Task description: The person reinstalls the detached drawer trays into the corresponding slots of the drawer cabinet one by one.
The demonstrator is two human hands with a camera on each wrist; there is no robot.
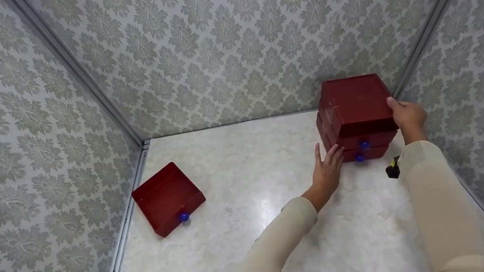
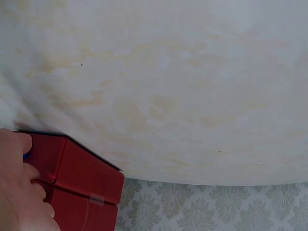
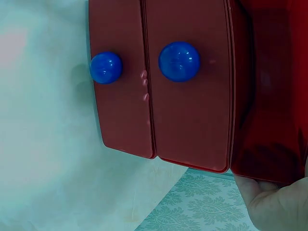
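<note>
A dark red drawer cabinet [image 1: 358,101] stands at the back right. Its top slot [image 3: 272,91] gapes at the front, and below it are two drawers with blue round knobs [image 3: 179,61]. My right hand [image 1: 408,117] holds the cabinet's upper right side, thumb on the top edge. Its fingers lie along the side wall, partly hidden. With fingers extended, my left hand [image 1: 327,171] touches the lower left front corner. Off to the left lies a loose red drawer [image 1: 168,198], its open side up and blue knob toward the front.
Patterned wall panels [image 1: 229,49] with grey metal frames enclose the pale marbled surface [image 1: 243,169] at the back and both sides. A small black and yellow item [image 1: 393,169] shows beside my right wrist. Clear tape [image 2: 96,198] sticks to the cabinet's side.
</note>
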